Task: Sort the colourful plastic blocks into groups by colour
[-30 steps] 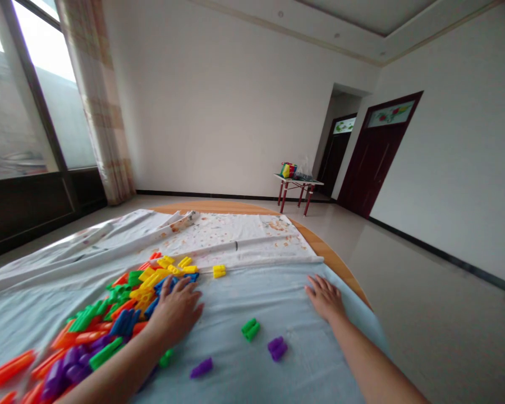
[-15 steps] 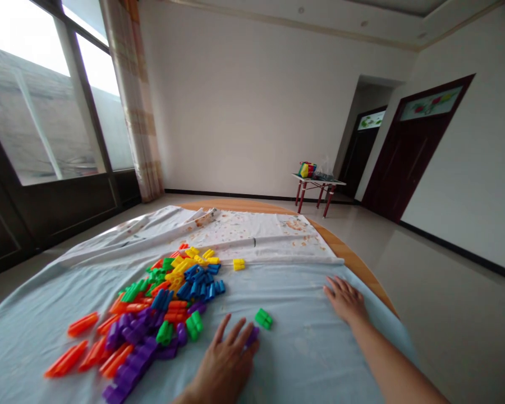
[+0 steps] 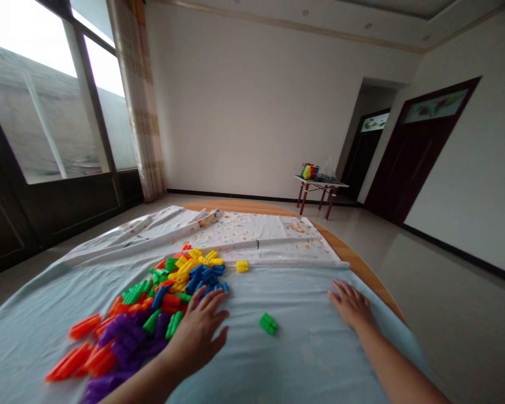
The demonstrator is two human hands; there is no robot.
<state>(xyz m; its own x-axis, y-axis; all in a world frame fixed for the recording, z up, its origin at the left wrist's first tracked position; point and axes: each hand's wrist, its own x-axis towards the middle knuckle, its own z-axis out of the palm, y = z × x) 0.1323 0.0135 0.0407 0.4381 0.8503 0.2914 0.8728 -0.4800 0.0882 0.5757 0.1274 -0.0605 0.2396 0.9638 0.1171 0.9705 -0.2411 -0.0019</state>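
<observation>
My left hand [image 3: 200, 331] is at the right edge of a heap of plastic building blocks, fingers spread, thumb apart, and no block visible in its grip. Its fingertips reach close to the blue blocks [image 3: 205, 278], and it hides part of the heap behind it. Green blocks [image 3: 174, 324] and purple blocks [image 3: 126, 334] lie just left of it. A lone green block [image 3: 268, 324] sits on the cloth between my hands. Resting flat on the light blue cloth [image 3: 303, 359] at the right, my right hand [image 3: 351, 306] has its fingers stretched out and holds nothing.
Orange blocks [image 3: 69, 362] lie at the heap's left, yellow blocks [image 3: 189, 269] toward its back. A single yellow block [image 3: 242, 266] lies apart. The round wooden table's edge [image 3: 374, 280] curves along the right. Beyond stands a small table [image 3: 320, 182] with a colourful bag.
My left hand has swept left and forward to the heap. The purple block that was by its fingers no longer shows there. Blocks at the heap's right side have shifted; my right hand stays put.
</observation>
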